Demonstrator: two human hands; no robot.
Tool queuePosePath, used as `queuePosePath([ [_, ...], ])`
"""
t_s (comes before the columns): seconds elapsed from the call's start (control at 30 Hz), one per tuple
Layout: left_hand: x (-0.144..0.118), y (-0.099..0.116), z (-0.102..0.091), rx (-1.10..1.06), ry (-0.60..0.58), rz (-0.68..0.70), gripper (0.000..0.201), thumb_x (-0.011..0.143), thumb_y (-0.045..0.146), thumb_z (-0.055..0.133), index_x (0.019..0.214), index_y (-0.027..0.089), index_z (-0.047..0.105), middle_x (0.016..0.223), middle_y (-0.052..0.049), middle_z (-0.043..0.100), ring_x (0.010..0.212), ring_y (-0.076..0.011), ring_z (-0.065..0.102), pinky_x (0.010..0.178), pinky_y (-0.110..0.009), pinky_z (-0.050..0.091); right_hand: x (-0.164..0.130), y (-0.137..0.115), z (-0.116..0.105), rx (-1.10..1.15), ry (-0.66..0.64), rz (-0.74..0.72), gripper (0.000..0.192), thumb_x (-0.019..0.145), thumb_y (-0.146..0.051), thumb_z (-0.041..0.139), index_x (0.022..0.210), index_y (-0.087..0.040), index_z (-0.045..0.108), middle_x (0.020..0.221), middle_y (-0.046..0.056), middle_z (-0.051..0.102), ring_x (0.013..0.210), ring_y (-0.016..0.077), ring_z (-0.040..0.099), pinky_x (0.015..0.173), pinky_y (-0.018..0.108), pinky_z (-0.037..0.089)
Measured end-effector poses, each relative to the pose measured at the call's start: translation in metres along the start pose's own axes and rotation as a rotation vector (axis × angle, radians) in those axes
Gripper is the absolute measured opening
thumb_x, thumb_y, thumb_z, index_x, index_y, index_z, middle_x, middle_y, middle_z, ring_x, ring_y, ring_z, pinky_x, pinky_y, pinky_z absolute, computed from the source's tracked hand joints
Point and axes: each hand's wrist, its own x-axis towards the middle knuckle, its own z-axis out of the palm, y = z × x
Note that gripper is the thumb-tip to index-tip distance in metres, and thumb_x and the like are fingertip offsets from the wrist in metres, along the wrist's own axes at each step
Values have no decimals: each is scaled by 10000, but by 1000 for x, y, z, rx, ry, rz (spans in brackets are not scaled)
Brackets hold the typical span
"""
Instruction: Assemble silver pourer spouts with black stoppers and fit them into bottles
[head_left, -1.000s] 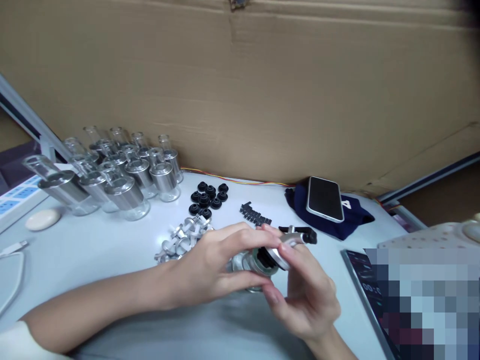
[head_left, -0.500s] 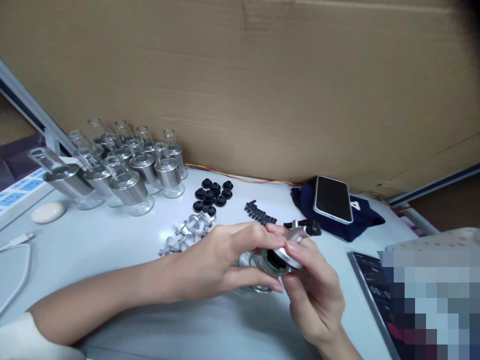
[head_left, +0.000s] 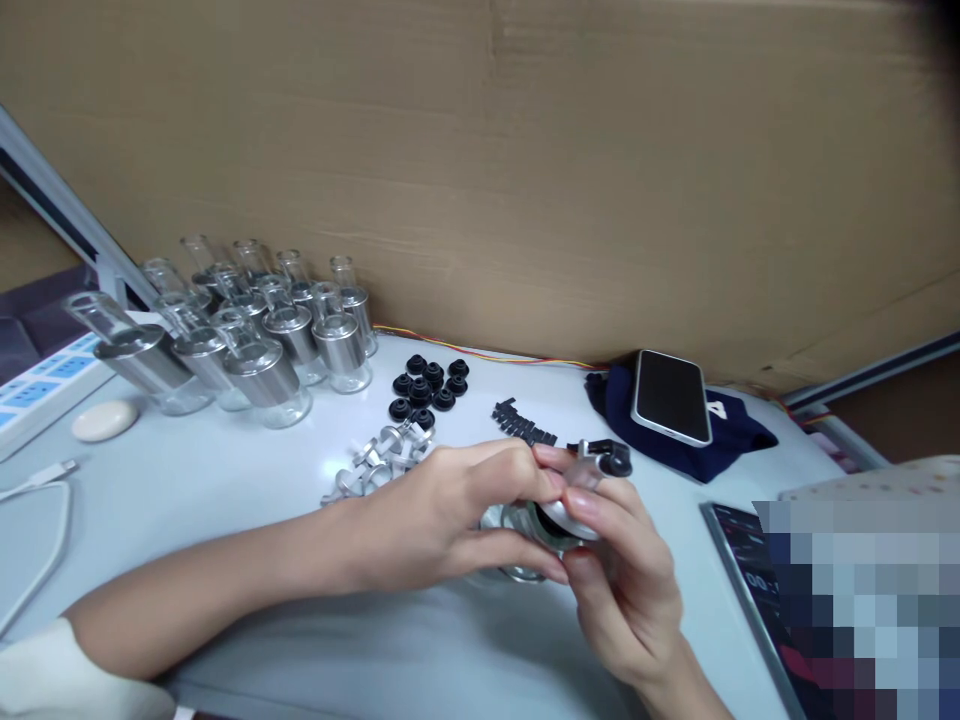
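Observation:
Near the table's front, my left hand (head_left: 465,520) is closed around the neck of a glass bottle (head_left: 517,520), which lies tilted with its mouth toward the right. My right hand (head_left: 634,570) pinches a silver pour spout (head_left: 576,520) with a black flip lid (head_left: 616,460). The spout's disc sits at the bottle's mouth, black rubber showing between them. How deep the stopper goes is hidden by my fingers. Just beyond my left hand lies a heap of silver spout parts (head_left: 371,465); black rubber stoppers (head_left: 421,390) and small black strips (head_left: 521,422) are farther back.
Several glass bottles with metal sleeves (head_left: 270,375) stand at the back left. A power strip (head_left: 52,385), a white oval object (head_left: 105,420) and a white cable (head_left: 64,510) are at left. A phone (head_left: 671,397) on dark cloth (head_left: 739,435) and a dark-screened device (head_left: 750,570) are at right.
The spout has tipped and moved closer onto the bottle's mouth, so less black rubber shows. Both hands keep their grip. The view has shifted slightly.

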Motion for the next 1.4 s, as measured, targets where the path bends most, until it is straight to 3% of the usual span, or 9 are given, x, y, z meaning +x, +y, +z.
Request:
queuePosePath([
  [0.3, 2, -5, -4, 8, -55, 72, 234, 835, 236, 659, 1002, 166, 512, 898, -61, 612, 797, -135, 610, 720, -218, 518, -2, 2, 3, -42, 78, -68, 499, 922, -98, 464, 1394, -255, 428, 1347, 93, 541, 1189, 256, 564, 816, 371, 587],
  [0.53, 0, -6, -1, 49, -1, 108, 173, 830, 169, 656, 922, 171, 510, 981, -95, 638, 821, -136, 635, 700, -200, 523, 0, -3, 4, -167, 54, -92, 482, 908, -84, 481, 1350, -276, 484, 1295, 98, 572, 1104, 246, 621, 787, 371, 606],
  [0.83, -6, -19, 1, -98, -31, 139, 420, 780, 138, 713, 1109, 209, 463, 926, -80, 670, 812, -157, 670, 748, -248, 543, -5, 6, 8, -159, 53, -174, 520, 878, -76, 473, 1372, -239, 450, 1380, 122, 491, 1131, 290, 602, 766, 435, 624],
  [1.0, -3, -15, -3, -91, -64, 111, 344, 799, 107, 681, 1059, 197, 475, 914, -84, 665, 774, -139, 662, 700, -207, 530, -9, 2, 14, -79, 181, -105, 564, 867, -5, 481, 1343, -308, 477, 1337, 68, 556, 1084, 233, 632, 727, 360, 626],
  [1.2, -1, -9, -6, -61, -84, 53, 218, 824, 139, 659, 959, 186, 495, 872, -61, 657, 756, -130, 652, 689, -193, 519, -14, -3, 16, -98, 188, -30, 555, 847, 8, 505, 1312, -295, 520, 1303, 83, 581, 1048, 227, 641, 674, 325, 614],
  [1.4, 0, -7, -9, -65, -96, 40, 216, 826, 130, 657, 924, 187, 473, 890, -56, 648, 746, -110, 643, 673, -169, 504, -5, -2, 14, -88, 145, -157, 668, 746, 30, 497, 1357, -239, 470, 1384, 109, 496, 1128, 261, 586, 724, 388, 600],
])
